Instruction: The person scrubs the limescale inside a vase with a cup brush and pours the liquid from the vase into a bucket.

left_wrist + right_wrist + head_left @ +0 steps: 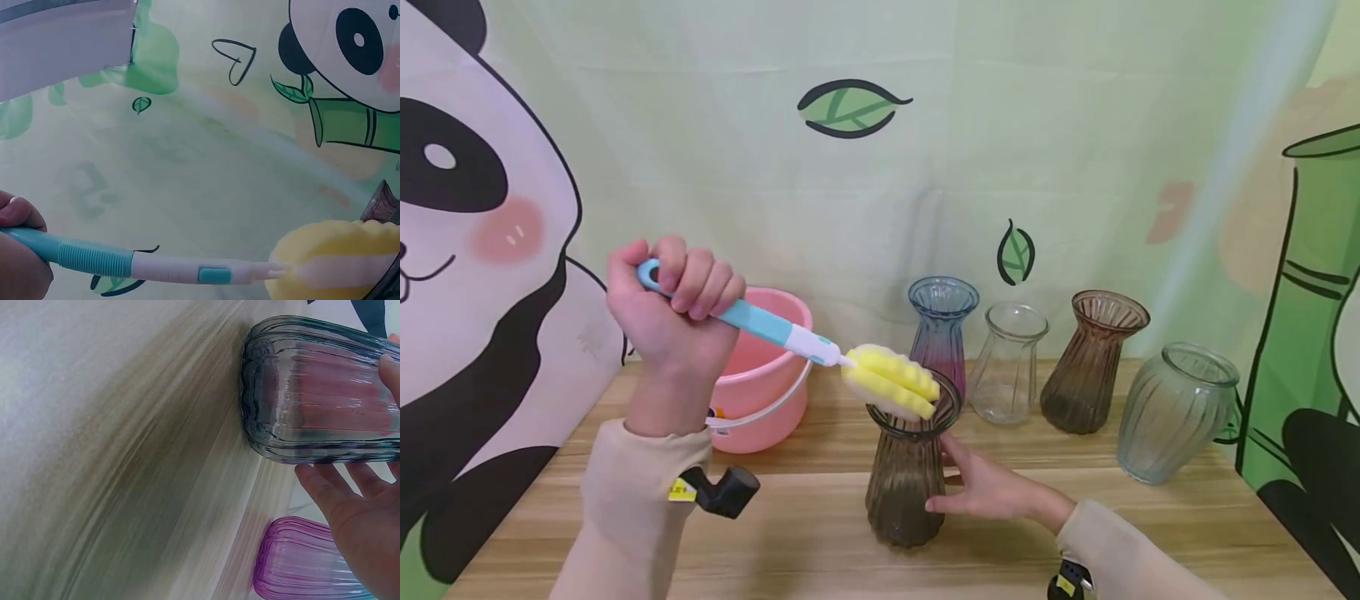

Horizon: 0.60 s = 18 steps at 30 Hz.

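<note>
My left hand [681, 329] grips the blue-and-white handle of a bottle brush [763, 323], raised at a slant down to the right. Its yellow sponge head [891, 379] overlaps the mouth of a dark grey ribbed glass vase [906, 492] in the head view. In the left wrist view the brush [94, 259] runs from the fingers to the sponge at the vase's dark rim. My right hand [988, 483] holds the vase by its right side, thumb in front and fingers behind. The right wrist view shows the vase [325, 394] sideways between thumb and fingers.
A pink bucket [763, 417] with a white handle stands behind my left forearm. Behind the held vase are a blue-pink vase [943, 321] and a clear vase [1006, 375]; a brown vase [1086, 375] and a pale blue jar-shaped vase [1176, 425] stand to the right on the wooden table [790, 533].
</note>
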Available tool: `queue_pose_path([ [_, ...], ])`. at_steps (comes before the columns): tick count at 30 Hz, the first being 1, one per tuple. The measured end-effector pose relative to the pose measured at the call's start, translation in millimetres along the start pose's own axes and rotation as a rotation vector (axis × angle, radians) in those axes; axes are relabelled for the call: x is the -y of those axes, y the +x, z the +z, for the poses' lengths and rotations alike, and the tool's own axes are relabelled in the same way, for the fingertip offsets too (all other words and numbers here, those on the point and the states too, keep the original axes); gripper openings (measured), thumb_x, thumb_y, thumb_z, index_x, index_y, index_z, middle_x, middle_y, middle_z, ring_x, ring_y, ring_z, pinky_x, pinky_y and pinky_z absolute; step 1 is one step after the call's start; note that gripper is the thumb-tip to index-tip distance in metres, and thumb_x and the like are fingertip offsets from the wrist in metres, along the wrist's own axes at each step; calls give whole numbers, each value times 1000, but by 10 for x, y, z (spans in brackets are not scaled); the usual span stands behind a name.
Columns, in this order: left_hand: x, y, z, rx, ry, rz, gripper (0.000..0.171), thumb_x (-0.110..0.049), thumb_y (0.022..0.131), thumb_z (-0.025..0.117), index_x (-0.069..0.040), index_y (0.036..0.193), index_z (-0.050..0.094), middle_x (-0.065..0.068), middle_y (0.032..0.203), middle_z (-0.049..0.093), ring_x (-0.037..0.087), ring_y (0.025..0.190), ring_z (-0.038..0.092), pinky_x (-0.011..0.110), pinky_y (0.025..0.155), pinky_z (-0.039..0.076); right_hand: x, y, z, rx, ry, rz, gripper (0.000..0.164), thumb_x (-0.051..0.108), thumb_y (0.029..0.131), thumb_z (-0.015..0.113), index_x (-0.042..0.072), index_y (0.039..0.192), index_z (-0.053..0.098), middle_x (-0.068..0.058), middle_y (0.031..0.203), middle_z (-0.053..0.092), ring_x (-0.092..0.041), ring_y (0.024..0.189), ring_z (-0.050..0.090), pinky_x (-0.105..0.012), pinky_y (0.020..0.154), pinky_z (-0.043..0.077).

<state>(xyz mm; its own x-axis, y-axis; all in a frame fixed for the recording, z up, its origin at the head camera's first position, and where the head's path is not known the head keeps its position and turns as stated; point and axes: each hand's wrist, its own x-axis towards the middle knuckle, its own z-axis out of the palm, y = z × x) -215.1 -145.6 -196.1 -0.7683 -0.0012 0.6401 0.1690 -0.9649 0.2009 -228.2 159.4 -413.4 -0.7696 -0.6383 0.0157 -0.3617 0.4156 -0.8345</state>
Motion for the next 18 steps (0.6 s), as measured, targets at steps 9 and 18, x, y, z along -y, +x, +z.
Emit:
queue_pose_path([
  [9, 245, 268, 134, 79, 258, -291, 34, -14, 83, 23, -11, 50, 21, -2, 42, 17, 11, 34, 15, 21, 38, 8, -24, 5, 24, 1, 9, -8, 93, 25, 80, 70, 8, 147, 7, -18, 145, 27, -33, 127, 39, -32, 96, 44],
  [18, 597, 393, 302, 271, 445, -458, 34, -13, 85, 9, -12, 51, 17, -2, 42, 15, 11, 34, 12, 22, 37, 8, -17, 17, 8, 2, 10, -20, 93, 24, 80, 70, 3, 145, 7, -21, 142, 30, -35, 125, 41, -37, 95, 44],
])
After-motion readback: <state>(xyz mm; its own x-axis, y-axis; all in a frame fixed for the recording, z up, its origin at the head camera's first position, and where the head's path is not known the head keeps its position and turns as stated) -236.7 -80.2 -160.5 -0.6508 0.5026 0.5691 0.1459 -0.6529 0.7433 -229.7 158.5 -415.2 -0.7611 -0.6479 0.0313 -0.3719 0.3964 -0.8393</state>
